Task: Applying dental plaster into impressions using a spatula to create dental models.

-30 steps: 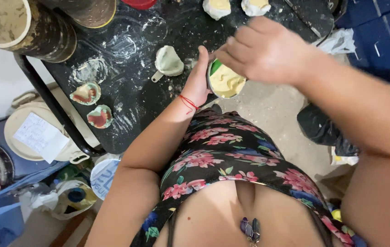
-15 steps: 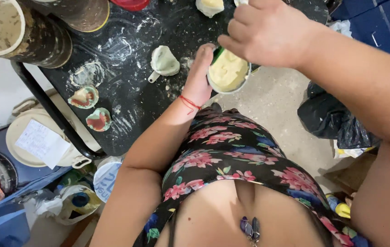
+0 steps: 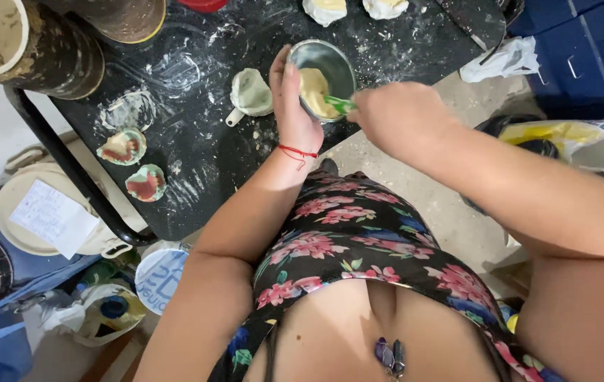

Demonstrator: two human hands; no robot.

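Observation:
My left hand (image 3: 292, 106) grips the side of a small metal bowl (image 3: 326, 55) that holds a pale yellow paste (image 3: 311, 88), over the edge of a black, powder-dusted table (image 3: 203, 155). A thin red string circles that wrist. My right hand (image 3: 397, 120) is closed on a green stirring tool (image 3: 342, 105) whose tip dips into the paste. Left of the bowl lies a white mould piece with a short spout (image 3: 251, 94).
Two small moulds with red filling (image 3: 122, 147) (image 3: 145, 182) and a round white mould (image 3: 129, 111) lie on the table's left part. Large dirty buckets (image 3: 29, 42) stand at the far left corner. White lumps (image 3: 324, 10) sit at the back. Lids, paper and bags lie below.
The bowl has tipped so its open mouth faces me, and the view has shifted. My right hand has come down from above the bowl to its right side, now stirring with the green tool.

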